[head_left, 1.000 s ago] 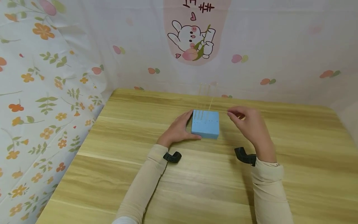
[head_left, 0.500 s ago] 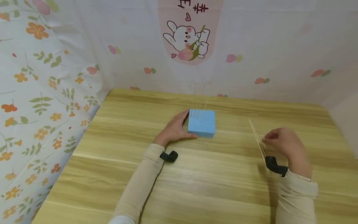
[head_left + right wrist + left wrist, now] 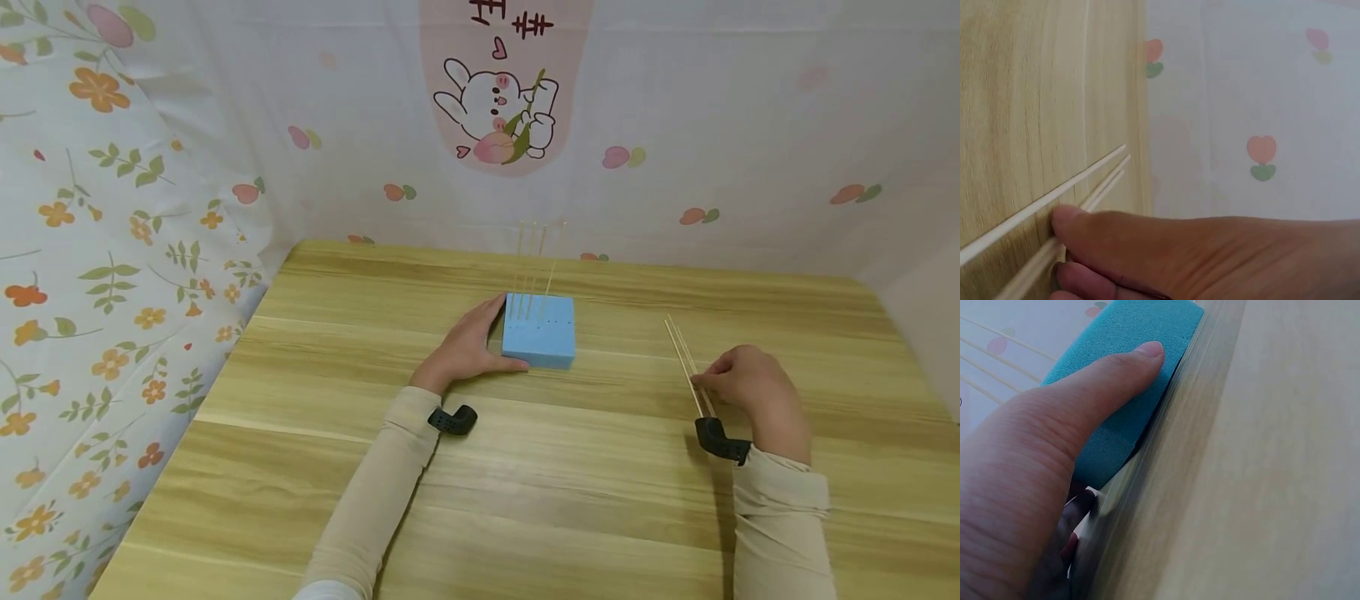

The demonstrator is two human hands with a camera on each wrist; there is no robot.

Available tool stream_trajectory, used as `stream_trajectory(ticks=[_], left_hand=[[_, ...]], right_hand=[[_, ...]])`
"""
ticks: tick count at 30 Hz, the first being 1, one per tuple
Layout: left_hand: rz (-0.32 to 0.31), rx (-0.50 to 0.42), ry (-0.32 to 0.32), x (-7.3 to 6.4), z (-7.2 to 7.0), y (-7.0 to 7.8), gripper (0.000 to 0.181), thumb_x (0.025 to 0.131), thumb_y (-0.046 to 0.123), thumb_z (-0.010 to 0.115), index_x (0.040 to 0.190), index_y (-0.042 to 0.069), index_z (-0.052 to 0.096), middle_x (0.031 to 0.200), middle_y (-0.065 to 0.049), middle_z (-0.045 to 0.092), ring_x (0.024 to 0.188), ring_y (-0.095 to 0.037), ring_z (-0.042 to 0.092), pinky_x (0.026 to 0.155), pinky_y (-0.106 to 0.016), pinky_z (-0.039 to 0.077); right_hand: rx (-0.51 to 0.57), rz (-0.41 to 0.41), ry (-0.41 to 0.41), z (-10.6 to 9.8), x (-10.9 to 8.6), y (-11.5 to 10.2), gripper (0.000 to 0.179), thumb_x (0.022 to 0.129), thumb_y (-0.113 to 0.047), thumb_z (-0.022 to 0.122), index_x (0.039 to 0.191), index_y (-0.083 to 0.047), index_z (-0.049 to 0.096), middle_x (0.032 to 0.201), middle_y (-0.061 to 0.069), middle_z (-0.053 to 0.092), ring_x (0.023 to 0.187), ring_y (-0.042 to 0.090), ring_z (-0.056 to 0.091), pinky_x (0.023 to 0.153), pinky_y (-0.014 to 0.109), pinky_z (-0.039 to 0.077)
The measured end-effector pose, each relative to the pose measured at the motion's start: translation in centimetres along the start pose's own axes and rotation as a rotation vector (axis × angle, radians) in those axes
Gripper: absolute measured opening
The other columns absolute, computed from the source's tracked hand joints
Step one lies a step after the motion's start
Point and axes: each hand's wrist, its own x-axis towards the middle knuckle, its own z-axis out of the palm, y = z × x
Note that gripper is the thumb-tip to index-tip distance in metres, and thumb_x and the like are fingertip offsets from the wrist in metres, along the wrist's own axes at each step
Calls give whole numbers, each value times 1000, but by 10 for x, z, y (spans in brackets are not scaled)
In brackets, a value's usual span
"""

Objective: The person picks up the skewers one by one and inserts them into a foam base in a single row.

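A light blue foam block [image 3: 537, 337] lies on the table with several thin bamboo skewers [image 3: 553, 267] standing upright near its back left. My left hand [image 3: 467, 346] holds the block from the left, its thumb [image 3: 1116, 375] along the front side and its other fingers round the left side. Further right, my right hand [image 3: 750, 387] is at a few loose skewers [image 3: 682, 362] on the table. In the right wrist view its thumb [image 3: 1079, 225] lies over two close-set skewers [image 3: 1099, 195], with curled fingers below; a third skewer [image 3: 1041, 203] lies apart from them.
The wooden table [image 3: 585, 500] reaches back to a white printed cloth [image 3: 675, 100]. A floral cloth [image 3: 127, 333] hangs along the left side. Rows of small holes mark the block's top. Each wrist wears a black camera mount [image 3: 453, 419].
My right hand has moved from beside the block to the right and down, onto the loose skewers, which have spread apart slightly. My left hand stays on the block. The head view has shifted slightly.
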Motion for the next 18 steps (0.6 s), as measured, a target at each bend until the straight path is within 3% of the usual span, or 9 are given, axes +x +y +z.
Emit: stream_trajectory(ticks=[5,18], left_hand=[[2,3,-1,1,0,1,126,77,57,87,168,13,11,172,-7,20,157,-29,18,125,-51,20],[-19,-5,-8,0,2,0,126,78,59,86,168,15,10,172,-6,19,157,-29,18,125,-52,21]], right_hand=[[9,-2,-19,0,2,0,28,97,-16,69,99,12,74,77,8,72,76,26,64,66,36,49],[25,-11,-123,-1,6,-2,28,103,-11,58,90,10,71,78,11,66,70,23,52,62,34,41]])
